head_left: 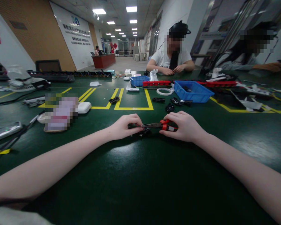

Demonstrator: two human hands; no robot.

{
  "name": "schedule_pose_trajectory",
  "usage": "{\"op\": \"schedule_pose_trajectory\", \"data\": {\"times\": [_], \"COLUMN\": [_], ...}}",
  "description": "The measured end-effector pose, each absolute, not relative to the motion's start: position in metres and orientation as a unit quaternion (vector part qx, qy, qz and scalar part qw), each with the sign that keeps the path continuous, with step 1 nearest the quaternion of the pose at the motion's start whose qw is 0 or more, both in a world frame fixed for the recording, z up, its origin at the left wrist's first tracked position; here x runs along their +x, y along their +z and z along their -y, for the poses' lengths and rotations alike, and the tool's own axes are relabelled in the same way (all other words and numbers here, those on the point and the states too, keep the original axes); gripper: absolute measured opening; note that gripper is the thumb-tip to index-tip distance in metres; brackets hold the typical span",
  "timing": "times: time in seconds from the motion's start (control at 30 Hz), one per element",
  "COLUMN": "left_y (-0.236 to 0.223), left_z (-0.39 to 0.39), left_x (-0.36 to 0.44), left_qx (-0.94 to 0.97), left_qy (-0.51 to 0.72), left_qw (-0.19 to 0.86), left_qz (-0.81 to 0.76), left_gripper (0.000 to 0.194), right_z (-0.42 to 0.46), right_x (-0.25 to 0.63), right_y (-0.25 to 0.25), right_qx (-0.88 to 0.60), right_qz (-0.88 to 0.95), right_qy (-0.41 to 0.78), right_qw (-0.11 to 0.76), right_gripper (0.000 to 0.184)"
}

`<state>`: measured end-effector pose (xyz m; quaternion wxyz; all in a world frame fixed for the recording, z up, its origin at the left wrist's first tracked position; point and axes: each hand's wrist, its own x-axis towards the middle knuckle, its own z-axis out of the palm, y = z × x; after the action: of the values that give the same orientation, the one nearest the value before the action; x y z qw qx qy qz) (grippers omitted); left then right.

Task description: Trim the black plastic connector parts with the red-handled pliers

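Observation:
In my right hand (186, 126) is a pair of needle-nose pliers (152, 125) with red and black handles, its jaws pointing left. My left hand (127, 126) is closed in a pinch at the tip of the pliers. A small black part (144, 132) shows just under those fingertips, close to the table surface. Its shape is hard to make out, and the fingers hide some of it. Beyond my hands lie more small black parts, one (114, 100) to the left and another (158, 99) nearer the middle, with a rounded black piece (170, 107) beside them.
Across the green table (140, 181) sit a blue bin (194, 95), a smaller blue bin (140, 81), a white ring (164, 91) and red strips (156, 83). A phone (61, 114) and white case (84, 107) are left. A co-worker (172, 59) sits opposite; another (248, 59) is right.

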<state>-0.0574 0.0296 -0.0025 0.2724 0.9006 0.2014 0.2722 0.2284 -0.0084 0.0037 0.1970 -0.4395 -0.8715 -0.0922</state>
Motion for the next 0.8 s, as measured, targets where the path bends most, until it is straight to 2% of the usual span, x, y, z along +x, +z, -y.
{"op": "schedule_pose_trajectory", "data": {"times": [0.13, 0.3, 0.37, 0.43, 0.6, 0.8], "left_y": [-0.001, 0.002, 0.003, 0.003, 0.001, 0.0], "left_z": [-0.026, -0.018, -0.016, -0.016, -0.02, -0.023], "left_x": [-0.058, -0.056, -0.055, -0.054, -0.055, -0.057], "left_qx": [0.897, 0.897, 0.9, 0.903, 0.915, 0.911], "left_qy": [0.251, 0.208, 0.192, 0.18, 0.171, 0.177], "left_qw": [0.275, 0.2, 0.181, 0.18, 0.21, 0.238], "left_qz": [-0.237, -0.335, -0.348, -0.345, -0.298, -0.287], "left_gripper": [0.018, 0.06, 0.069, 0.066, 0.029, 0.027], "right_z": [0.009, 0.005, 0.003, 0.003, 0.005, 0.007], "right_x": [0.23, 0.237, 0.238, 0.239, 0.237, 0.24], "right_y": [0.002, 0.001, 0.001, 0.002, 0.003, -0.001], "right_qx": [-0.455, -0.469, -0.47, -0.467, -0.463, -0.465], "right_qz": [0.863, 0.855, 0.853, 0.852, 0.853, 0.854], "right_qy": [-0.082, -0.065, -0.064, -0.059, -0.012, 0.021], "right_qw": [0.206, 0.212, 0.219, 0.228, 0.239, 0.232], "right_gripper": [0.042, 0.043, 0.043, 0.043, 0.04, 0.036]}}
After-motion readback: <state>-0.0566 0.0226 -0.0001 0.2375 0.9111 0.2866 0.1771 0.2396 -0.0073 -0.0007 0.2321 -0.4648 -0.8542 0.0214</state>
